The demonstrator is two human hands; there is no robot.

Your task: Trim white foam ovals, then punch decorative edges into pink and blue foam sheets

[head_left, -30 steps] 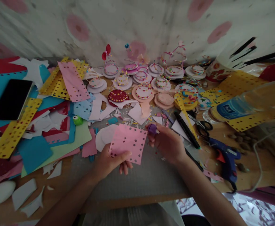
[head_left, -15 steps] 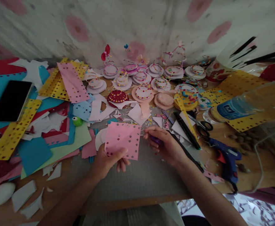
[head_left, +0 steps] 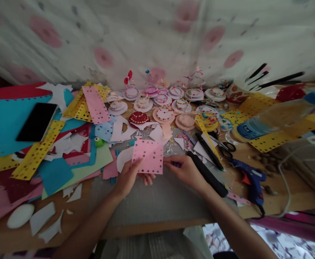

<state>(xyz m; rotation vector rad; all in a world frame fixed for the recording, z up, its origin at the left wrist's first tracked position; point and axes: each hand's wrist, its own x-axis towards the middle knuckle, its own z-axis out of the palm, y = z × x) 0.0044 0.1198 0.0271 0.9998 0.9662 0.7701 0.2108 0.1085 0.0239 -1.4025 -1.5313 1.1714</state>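
Note:
A square pink craft sheet [head_left: 149, 154], with small flower-shaped holes along its edges, is pinched in my left hand [head_left: 127, 177]. The thumb lies on top and the other fingers are underneath. At the sheet's right edge is my right hand [head_left: 186, 172], its fingers curled around a small purple object [head_left: 177, 164] that is mostly hidden. I cannot tell whether these fingertips touch the sheet. Both hands are above a grey mat [head_left: 157, 205]. Beyond the sheet, several small decorated paper hats, among them a dark red one [head_left: 139, 119], stand in rows.
On the right lie black-handled scissors [head_left: 227, 148], a blue glue gun [head_left: 250, 176], a black marker [head_left: 209, 151] and a tilted plastic bottle [head_left: 265, 124]. Coloured sheets and scraps are piled on the left, with a phone [head_left: 37, 122] on top. A patterned curtain [head_left: 146, 39] hangs behind.
My right hand has come closer to the pink sheet and reached its right edge. My left hand still holds the sheet. The camera view has tilted upward and shifted.

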